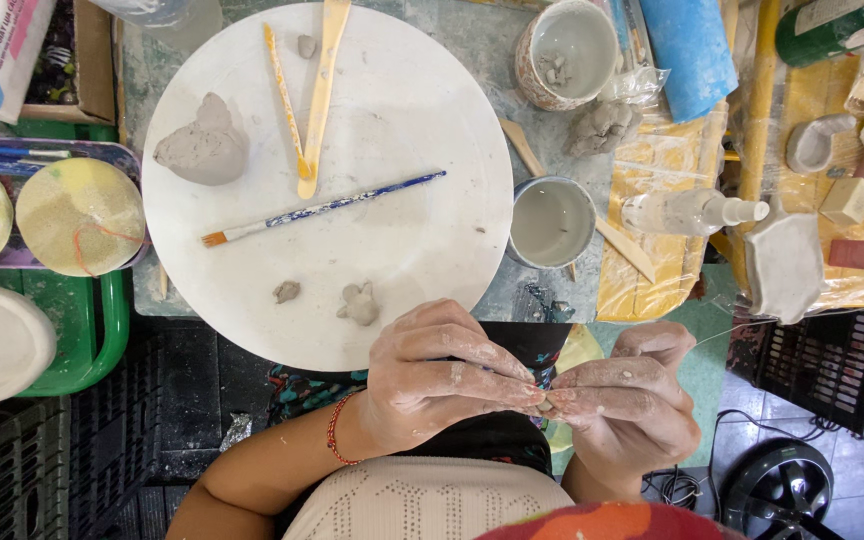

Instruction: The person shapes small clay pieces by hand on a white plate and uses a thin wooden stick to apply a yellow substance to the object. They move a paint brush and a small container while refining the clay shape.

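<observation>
My left hand [432,375], smeared with clay and wearing a red bead bracelet, meets my right hand [627,400] over my lap. The fingertips of both pinch a small piece of clay [545,404], mostly hidden between them. A thin thread [727,333] runs from my right hand off to the right. Just above my hands lies a white round board [402,260]. On it are a grey clay lump [207,148], a blue-handled paintbrush [322,208], two yellow modelling tools [314,95] and two small clay bits [359,303].
A cup of grey water [550,222] stands right of the board, with a patterned cup [564,52], a clay lump [602,125], a spray bottle [692,211] and a hexagonal clay piece [782,265] beyond. Round yellow sponges [80,215] and a green tray [102,330] sit at the left.
</observation>
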